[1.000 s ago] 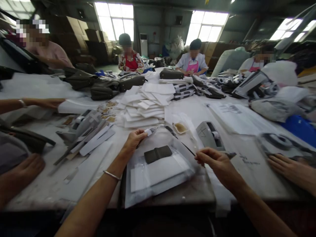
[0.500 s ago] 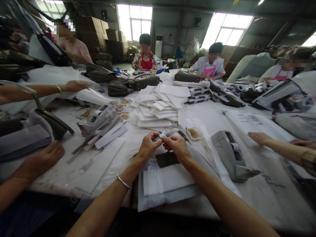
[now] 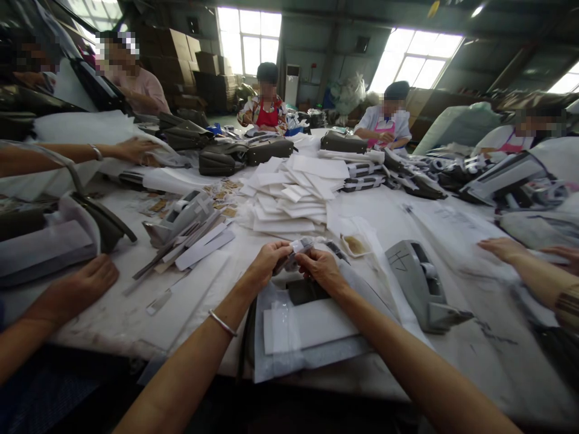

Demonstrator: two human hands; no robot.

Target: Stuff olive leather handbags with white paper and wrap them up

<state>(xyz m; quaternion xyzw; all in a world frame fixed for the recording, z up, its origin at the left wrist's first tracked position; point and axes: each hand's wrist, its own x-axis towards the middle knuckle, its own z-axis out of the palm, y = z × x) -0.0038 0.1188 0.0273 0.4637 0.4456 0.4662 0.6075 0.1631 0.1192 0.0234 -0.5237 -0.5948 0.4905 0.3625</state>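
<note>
My left hand (image 3: 271,259) and my right hand (image 3: 319,266) are both closed, pinching a plastic-wrapped strap (image 3: 300,245) from either side. Clear film catches the light on it, and the fingers cover part of its length. Directly below lies a dark bag (image 3: 307,291) in whitish wrapping, at the table's near edge. Across it a white sheet (image 3: 325,322) is held by a band of clear tape (image 3: 288,325). A bracelet circles my left wrist.
Beyond my hands rises a heap of white sheets (image 3: 294,187). Grey tape dispensers stand right (image 3: 418,283) and left (image 3: 185,214), the left one beside loose paper strips (image 3: 205,244). Co-workers' hands reach in from the left (image 3: 93,280) and right (image 3: 504,247).
My left hand has shifted slightly left and more of the wrapped strap shows between my hands. The co-worker's hand on the right has moved farther right.
</note>
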